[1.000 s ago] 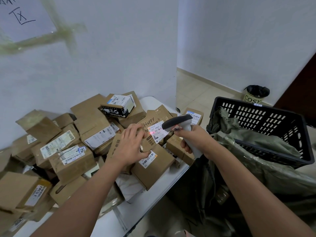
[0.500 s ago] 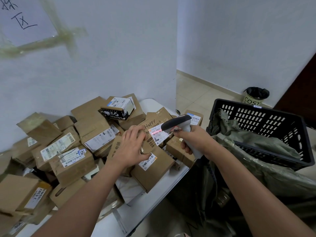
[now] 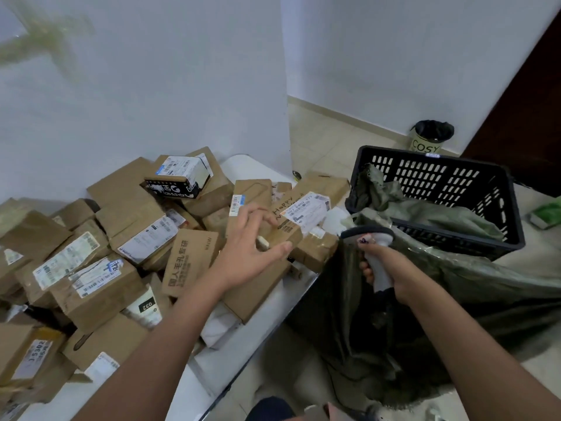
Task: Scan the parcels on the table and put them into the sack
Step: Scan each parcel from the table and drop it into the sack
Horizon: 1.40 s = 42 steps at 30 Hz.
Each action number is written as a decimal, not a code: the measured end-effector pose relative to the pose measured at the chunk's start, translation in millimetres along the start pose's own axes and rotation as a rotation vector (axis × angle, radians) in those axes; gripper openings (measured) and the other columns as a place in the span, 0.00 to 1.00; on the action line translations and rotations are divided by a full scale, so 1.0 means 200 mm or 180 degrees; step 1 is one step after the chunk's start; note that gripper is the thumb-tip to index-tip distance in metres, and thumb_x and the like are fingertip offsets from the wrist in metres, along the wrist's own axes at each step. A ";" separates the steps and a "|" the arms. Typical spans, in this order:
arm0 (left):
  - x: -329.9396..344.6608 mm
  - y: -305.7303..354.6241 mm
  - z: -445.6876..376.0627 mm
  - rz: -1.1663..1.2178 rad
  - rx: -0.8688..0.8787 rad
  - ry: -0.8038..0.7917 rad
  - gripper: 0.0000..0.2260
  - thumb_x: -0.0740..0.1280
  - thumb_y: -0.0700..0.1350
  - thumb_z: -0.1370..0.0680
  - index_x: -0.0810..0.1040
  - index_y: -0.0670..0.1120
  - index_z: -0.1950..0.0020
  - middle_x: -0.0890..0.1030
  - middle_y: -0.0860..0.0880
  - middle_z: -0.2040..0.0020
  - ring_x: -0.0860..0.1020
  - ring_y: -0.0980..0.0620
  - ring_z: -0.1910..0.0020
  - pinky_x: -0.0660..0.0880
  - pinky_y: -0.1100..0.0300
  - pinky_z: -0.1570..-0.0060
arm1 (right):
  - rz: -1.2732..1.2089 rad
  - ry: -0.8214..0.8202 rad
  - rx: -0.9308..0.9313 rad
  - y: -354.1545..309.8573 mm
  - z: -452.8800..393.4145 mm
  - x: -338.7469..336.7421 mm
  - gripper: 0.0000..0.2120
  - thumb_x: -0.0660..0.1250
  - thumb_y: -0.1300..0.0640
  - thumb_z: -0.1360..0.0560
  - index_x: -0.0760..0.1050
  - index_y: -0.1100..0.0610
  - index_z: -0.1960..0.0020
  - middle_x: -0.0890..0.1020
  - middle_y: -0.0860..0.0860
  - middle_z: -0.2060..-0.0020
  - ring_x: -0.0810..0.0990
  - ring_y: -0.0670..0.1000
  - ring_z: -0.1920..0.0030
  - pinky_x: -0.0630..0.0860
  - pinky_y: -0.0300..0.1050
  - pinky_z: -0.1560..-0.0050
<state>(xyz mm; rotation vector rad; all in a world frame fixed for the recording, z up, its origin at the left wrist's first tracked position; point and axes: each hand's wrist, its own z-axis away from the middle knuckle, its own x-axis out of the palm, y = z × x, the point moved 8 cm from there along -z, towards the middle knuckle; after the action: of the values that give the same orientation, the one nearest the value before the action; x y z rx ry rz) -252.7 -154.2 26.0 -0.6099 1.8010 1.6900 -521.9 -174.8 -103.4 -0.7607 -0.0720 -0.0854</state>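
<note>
Brown cardboard parcels (image 3: pixel 94 287) lie heaped on the white table (image 3: pixel 243 347). My left hand (image 3: pixel 249 253) grips the near end of a long brown parcel (image 3: pixel 303 208) with "Happy" handwritten on it and a white label, tilted up toward the right. My right hand (image 3: pixel 394 271) holds a grey-and-black scanner (image 3: pixel 368 233) by its handle, lowered over the dark green sack (image 3: pixel 470 287), which hangs open beside the table's edge. The scanner's head is to the right of the parcel's label and slightly below it.
A black slotted crate (image 3: pixel 440 177) stands behind the sack with the sack's cloth draped in it. A small bin marked COSY (image 3: pixel 428 141) sits by the far wall. A white wall rises behind the table. Tiled floor lies to the right.
My left hand has taken the "Happy" parcel and raised it toward the sack. My right hand has dropped the scanner down and right, away from the label; no red scan light shows now.
</note>
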 end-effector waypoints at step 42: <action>1.50 -0.37 0.07 0.1912 -0.3119 -0.1702 0.06 0.63 0.49 0.18 0.75 0.50 0.42 0.78 0.48 0.39 0.79 0.50 0.44 0.77 0.52 0.42 | -0.0676 0.0217 0.0604 0.44 -0.10 -0.58 0.14 0.68 0.48 0.22 0.77 0.61 0.52 0.76 0.52 0.71 0.74 0.48 0.72 0.73 0.40 0.73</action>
<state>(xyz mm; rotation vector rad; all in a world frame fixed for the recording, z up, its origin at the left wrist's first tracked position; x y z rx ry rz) -416.1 -127.8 -234.4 0.0847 0.7157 2.8035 -627.8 -119.0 -189.5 -0.5582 -0.0943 -0.3023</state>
